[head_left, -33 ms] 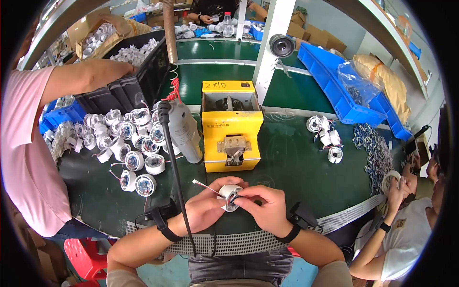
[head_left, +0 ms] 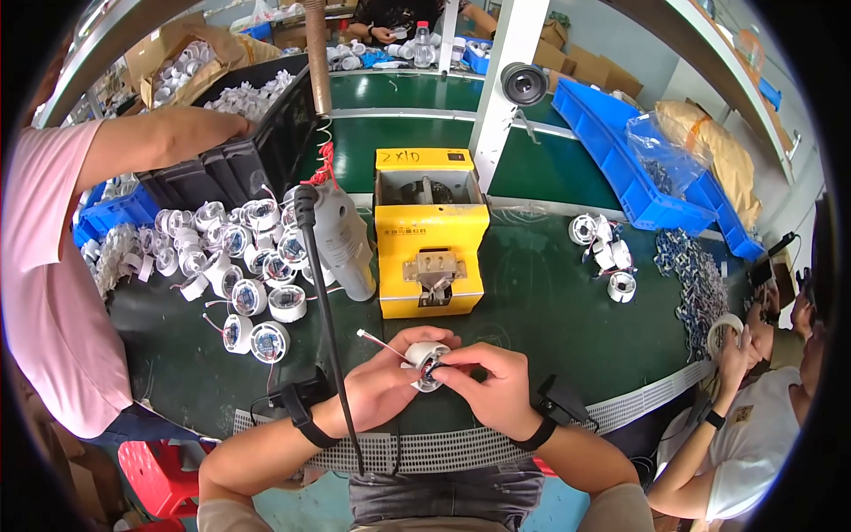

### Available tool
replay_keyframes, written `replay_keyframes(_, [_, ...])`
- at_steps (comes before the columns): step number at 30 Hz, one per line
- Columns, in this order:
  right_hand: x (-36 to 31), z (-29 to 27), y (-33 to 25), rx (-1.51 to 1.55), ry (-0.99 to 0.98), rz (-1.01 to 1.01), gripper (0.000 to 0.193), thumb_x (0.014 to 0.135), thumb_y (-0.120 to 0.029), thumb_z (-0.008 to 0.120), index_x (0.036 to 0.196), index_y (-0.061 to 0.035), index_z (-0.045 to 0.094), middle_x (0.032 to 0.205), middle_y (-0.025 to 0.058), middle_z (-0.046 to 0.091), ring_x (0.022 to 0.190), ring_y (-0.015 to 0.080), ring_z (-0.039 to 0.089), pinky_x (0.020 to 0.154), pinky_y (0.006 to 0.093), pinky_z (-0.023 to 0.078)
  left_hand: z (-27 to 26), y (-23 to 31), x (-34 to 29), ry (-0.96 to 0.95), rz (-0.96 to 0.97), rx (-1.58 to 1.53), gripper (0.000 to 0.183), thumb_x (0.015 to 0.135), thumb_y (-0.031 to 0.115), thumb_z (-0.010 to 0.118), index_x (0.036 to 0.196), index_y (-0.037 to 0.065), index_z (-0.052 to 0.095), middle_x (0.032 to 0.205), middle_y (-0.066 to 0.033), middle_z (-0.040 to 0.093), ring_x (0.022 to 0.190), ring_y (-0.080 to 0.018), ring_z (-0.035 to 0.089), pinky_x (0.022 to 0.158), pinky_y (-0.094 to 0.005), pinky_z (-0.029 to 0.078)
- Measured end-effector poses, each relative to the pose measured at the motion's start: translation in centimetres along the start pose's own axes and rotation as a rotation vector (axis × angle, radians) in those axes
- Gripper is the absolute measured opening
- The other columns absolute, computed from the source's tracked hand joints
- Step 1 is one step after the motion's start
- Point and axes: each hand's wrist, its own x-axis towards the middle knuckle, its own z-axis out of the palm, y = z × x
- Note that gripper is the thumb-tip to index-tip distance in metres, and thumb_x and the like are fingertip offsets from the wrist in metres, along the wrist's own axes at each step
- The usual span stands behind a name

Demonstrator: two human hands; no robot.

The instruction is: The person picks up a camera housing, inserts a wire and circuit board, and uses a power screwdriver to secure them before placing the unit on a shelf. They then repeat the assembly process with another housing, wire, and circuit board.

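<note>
In front of my body, my left hand (head_left: pixel 383 390) is closed around a round white plastic housing (head_left: pixel 417 355), its opening tilted toward my right. A thin lead with a small white plug (head_left: pixel 362 333) sticks out of the housing to the upper left. My right hand (head_left: pixel 487 379) pinches at the opening with thumb and forefinger, on a small dark circuit board (head_left: pixel 431 371) that its fingertips partly cover. Behind my hands stands a yellow machine (head_left: pixel 433 266) with a metal fixture on its front. A grey powered screwdriver (head_left: pixel 344 244) hangs on a red coiled cord left of it.
Many wired white housings (head_left: pixel 250 298) lie at the left, and a few more (head_left: pixel 621 285) at the right. A heap of small boards (head_left: pixel 687 275) lies near blue bins (head_left: pixel 612 160). A black cable (head_left: pixel 326 328) crosses over my left wrist. Co-workers sit on both sides, one arm reaching into a black crate (head_left: pixel 279 146).
</note>
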Motion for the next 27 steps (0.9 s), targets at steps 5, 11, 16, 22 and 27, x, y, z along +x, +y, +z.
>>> replay_keyframes(5, [0.4, 0.2, -0.2, -0.184, 0.072, -0.165, 0.020, 0.074, 0.001, 0.076, 0.092, -0.0002, 0.067, 0.091, 0.0086, 0.061, 0.084, 0.0138, 0.063, 0.069, 0.0241, 0.051, 0.4, -0.7, 0.2, -0.030, 0.078, 0.031, 0.061, 0.087, 0.010, 0.048, 0.145, 0.011, 0.029, 0.146, -0.0137, 0.034, 0.136, -0.0263, 0.032, 0.112, -0.0424, 0.023])
replay_keyframes(11, [0.8, 0.4, 0.4, 0.270, -0.004, 0.177, 0.025, 0.075, 0.004, 0.073, 0.099, 0.0023, 0.064, 0.099, 0.0086, 0.058, 0.089, 0.0166, 0.063, 0.076, 0.0278, 0.054, 0.4, -0.1, 0.1, 0.077, 0.078, 0.562, 0.063, 0.095, 0.015, 0.052, 0.149, 0.010, 0.020, 0.140, -0.0108, 0.041, 0.125, -0.0205, 0.043, 0.104, -0.0328, 0.034])
replay_keyframes(16, [2.3, -0.4, 0.6, -0.142, -0.094, -0.044, 0.026, 0.076, 0.004, 0.071, 0.102, 0.0005, 0.065, 0.101, 0.0120, 0.061, 0.085, 0.0164, 0.063, 0.071, 0.0267, 0.053, -0.2, 1.6, 0.0, 0.101, -0.039, 0.581, 0.052, 0.097, 0.008, 0.048, 0.145, 0.005, 0.029, 0.127, -0.0072, 0.051, 0.107, -0.0138, 0.056, 0.085, -0.0285, 0.055])
replay_keyframes(22, [7.5, 5.0, -3.5, -0.336, 0.252, -0.448, 0.047, 0.075, -0.011, 0.077, 0.116, 0.0006, 0.056, 0.098, 0.0130, 0.064, 0.084, 0.0215, 0.065, 0.073, 0.0290, 0.052, -1.0, 1.6, -0.1, 0.189, -0.055, 0.550, 0.034, 0.099, 0.003, 0.040, 0.132, 0.001, 0.042, 0.126, -0.0108, 0.050, 0.108, -0.0198, 0.057, 0.090, -0.0344, 0.056])
replay_keyframes(27, [10.6, 8.3, -3.7, -0.192, 0.099, -0.189, 0.056, 0.077, -0.021, 0.075, 0.123, -0.0014, 0.049, 0.102, 0.0144, 0.063, 0.090, 0.0223, 0.065, 0.082, 0.0344, 0.051, -1.9, 1.1, 0.0, 0.193, -0.078, 0.535, 0.034, 0.099, 0.005, 0.037, 0.132, -0.004, 0.038, 0.126, -0.0143, 0.051, 0.114, -0.0257, 0.055, 0.090, -0.0369, 0.056])
